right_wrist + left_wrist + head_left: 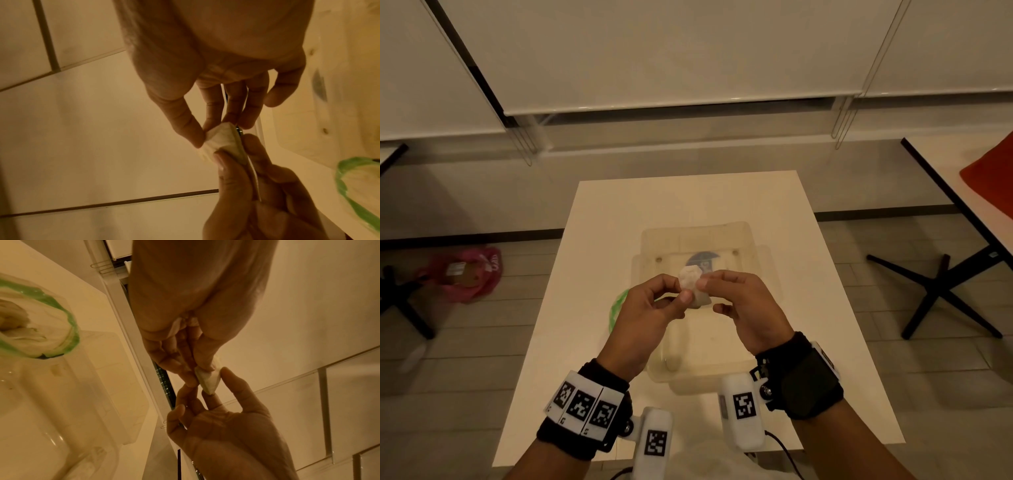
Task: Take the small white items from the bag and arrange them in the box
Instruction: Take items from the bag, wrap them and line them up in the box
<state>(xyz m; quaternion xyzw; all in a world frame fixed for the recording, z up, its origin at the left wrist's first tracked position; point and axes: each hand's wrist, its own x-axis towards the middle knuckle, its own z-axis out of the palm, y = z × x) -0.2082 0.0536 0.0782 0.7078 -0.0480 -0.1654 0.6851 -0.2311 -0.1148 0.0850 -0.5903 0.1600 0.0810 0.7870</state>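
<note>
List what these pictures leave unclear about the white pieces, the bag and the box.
- White pieces: head view, both hands' fingertips cover the join, so whether one item or two stuck together is unclear.
- Bag: head view, left hand hides all but a green edge; both wrist views cut it at the frame edge, so the remaining count is unknown.
- Box: head view, hands block its middle; contents unreadable through dim clear plastic.
</note>
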